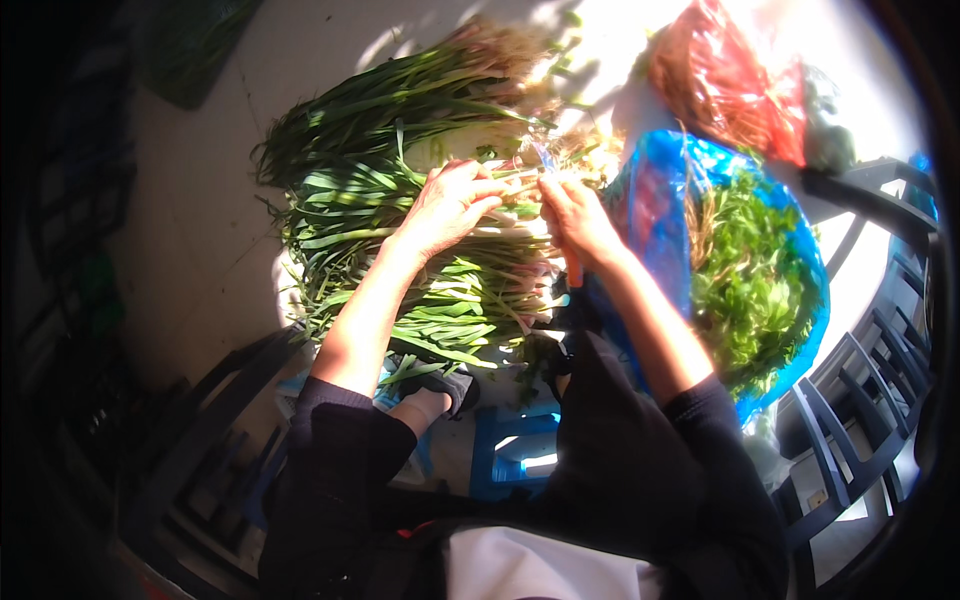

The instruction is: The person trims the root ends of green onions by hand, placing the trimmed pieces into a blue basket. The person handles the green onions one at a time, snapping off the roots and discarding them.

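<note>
Long green garlic stalks (390, 225) lie in a thick heap in front of me, leaves to the left and pale, rooty ends to the right. Over the heap, my left hand (455, 205) is closed, its thumb and fingers pinching a stalk near its pale end. Close beside it, my right hand (580, 220) wraps round what looks like a small knife; its orange handle (574, 268) sticks out below the fist. A thin bluish-white strip shows above the right fingers, against the bright roots. A separate bundle of green garlic (400, 115) lies beyond.
At the right stands an open blue plastic bag (818, 290) with leafy greens (755, 290) inside. A red plastic bag (730, 85) sits behind it. Dark slatted chairs (860, 430) flank me at the right and left. A blue stool (490, 450) stands below, near my feet.
</note>
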`<state>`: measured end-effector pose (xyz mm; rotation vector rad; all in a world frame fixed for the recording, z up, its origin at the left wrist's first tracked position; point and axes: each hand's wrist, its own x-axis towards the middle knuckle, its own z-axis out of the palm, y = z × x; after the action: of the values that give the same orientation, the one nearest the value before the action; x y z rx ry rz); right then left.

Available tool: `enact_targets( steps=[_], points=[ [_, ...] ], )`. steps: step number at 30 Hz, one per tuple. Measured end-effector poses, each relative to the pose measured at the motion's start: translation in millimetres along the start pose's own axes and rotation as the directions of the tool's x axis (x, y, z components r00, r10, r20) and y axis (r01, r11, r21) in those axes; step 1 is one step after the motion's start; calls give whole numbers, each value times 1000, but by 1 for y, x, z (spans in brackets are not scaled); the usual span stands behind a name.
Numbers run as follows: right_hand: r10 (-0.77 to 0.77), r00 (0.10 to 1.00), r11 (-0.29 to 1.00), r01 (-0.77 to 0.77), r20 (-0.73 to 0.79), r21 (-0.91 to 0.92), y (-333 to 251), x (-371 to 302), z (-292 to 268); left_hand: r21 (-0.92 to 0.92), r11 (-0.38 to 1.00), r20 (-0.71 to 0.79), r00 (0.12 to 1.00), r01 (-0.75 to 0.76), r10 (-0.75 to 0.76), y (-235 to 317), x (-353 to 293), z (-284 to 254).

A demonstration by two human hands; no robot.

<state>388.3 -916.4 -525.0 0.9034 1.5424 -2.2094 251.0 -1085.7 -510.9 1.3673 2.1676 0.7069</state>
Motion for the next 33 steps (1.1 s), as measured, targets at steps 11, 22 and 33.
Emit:
enact_targets(
  steps=[11, 22, 33],
  points=[
    [-82, 996, 995, 85, -46, 51, 9, 0, 0, -564, 807, -73, 962, 178, -263, 28, 29, 38],
    [-115, 985, 989, 125, -125, 81, 16, 1, 1, -450, 884, -101, 976, 127, -192, 29, 36, 41],
    [176, 972, 809, -233, 156, 539, 4, -7, 0, 13, 949, -328, 898, 315, -293, -46, 71, 82]
  ],
)
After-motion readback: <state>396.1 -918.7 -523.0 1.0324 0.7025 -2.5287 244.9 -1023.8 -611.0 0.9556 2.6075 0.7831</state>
